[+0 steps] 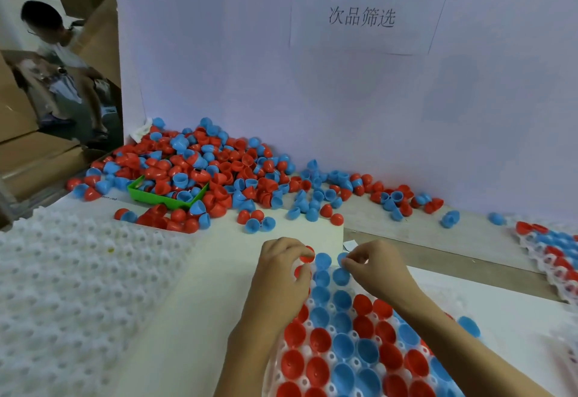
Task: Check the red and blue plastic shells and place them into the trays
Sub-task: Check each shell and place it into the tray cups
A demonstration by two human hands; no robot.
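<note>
A white dimpled tray (378, 338) in front of me holds several red and blue shells seated dome-up in rows. At its far left corner my left hand (283, 274) pinches a red shell (307, 256) between curled fingers and thumb. My right hand (377, 267) pinches a blue shell (342, 258) at the tray's far edge, beside a seated blue shell (322, 260). A big loose pile of red and blue shells (203, 168) lies against the back wall.
A green bin (156, 197) sits buried in the pile. Empty white dimpled trays (72, 274) are stacked at left; a filled tray (553, 256) lies at far right. One blue shell (469, 326) lies loose right of my forearm. A person sits at far left behind cardboard boxes.
</note>
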